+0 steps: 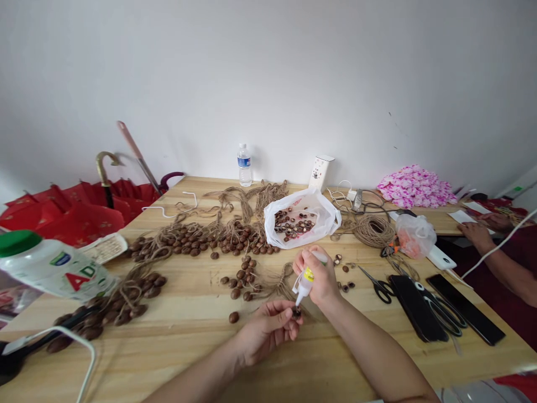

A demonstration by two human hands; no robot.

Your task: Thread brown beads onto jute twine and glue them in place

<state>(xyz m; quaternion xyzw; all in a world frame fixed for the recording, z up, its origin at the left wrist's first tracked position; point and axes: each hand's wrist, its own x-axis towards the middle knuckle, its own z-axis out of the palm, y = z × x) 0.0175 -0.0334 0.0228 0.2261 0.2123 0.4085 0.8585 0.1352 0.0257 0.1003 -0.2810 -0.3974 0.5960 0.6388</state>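
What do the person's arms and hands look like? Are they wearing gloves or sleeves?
No gloves and no sleeves in view. The left hand and right hand are bare, and both forearms are uncovered right to the picture's bottom edge. No rings, watch or bracelets show.

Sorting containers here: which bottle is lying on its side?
The large white bottle with the green cap at the table's left edge; the small water bottle by the wall stands upright.

Illumination even, diffuse, moderately bright; shadows on the table (176,330) faint; wall darkens toward upper corners; wide-angle bending at frame edges; white bottle (50,266) at left edge soft, oversized; no glare.
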